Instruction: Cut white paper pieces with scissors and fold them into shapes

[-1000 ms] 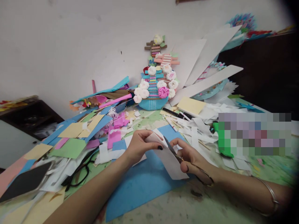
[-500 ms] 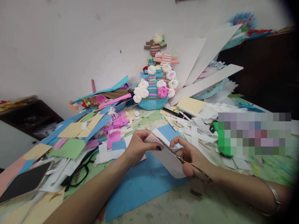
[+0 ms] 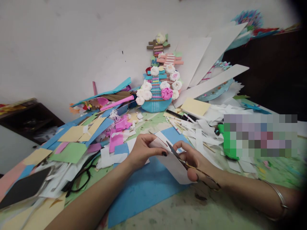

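- Our left grip [image 3: 145, 149] is closed on a white paper [image 3: 176, 170], pinching its upper part with the dark-nailed thumb on the near face and the fingers behind.
- Our right grip [image 3: 198, 159] is wrapped around the scissors [image 3: 175, 152], thumb at the handle, index finger bent; the blade points up and left toward our left thumb, at the paper.
- That paper is raised and tilted between our two hands, above a blue sheet [image 3: 141, 195] on the desk [image 3: 230, 210].
- Our left forearm slants up from the lower edge; our right one comes from the right, a bracelet [image 3: 282, 199] around it.
- Black pens [image 3: 176, 114] lie beyond, any markings too small to read.
- A pixelated patch [image 3: 261, 135] at right hides whatever is printed there.
- Farther back stands a blue lute-shaped craft [image 3: 157, 106] with white flowers.
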Demonstrator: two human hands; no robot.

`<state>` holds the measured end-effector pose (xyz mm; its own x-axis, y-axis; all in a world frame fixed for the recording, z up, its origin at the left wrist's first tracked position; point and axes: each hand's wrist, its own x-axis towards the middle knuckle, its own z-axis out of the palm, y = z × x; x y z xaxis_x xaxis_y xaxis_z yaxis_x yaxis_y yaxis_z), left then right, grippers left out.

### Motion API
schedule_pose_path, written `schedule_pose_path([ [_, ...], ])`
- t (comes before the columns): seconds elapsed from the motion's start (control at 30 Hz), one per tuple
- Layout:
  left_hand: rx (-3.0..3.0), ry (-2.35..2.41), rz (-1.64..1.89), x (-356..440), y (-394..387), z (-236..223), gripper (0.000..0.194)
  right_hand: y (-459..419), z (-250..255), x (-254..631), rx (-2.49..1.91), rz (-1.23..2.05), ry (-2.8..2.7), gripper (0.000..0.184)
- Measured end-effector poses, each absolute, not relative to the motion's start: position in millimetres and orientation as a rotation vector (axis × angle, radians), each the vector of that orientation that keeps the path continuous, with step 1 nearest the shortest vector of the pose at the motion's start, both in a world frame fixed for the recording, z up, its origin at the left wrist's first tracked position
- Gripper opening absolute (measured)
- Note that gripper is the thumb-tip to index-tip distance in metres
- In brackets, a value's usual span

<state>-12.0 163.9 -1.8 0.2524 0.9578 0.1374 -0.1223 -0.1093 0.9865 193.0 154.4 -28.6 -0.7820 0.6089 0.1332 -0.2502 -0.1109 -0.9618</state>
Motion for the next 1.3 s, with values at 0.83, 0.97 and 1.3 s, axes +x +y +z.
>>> schedule_pose_path([
  [0.83, 1.375, 0.879, 1.113, -12.3, 162.2, -1.0, 0.017, 152.5, -27.1, 189.9, -0.486, 1.968, -1.529, 0.076],
  [0.97, 1.381, 0.871, 1.082, -9.9, 161.1, -1.0, 0.017, 153.2, -29.4, 190.5, -0.489, 1.974, -1.527, 0.077],
  [1.3, 1.317, 0.947, 1.039, -3.9, 158.5, -3.2, 0.018, 149.5, -29.6, 190.3, -0.502, 1.935, -1.450, 0.075],
])
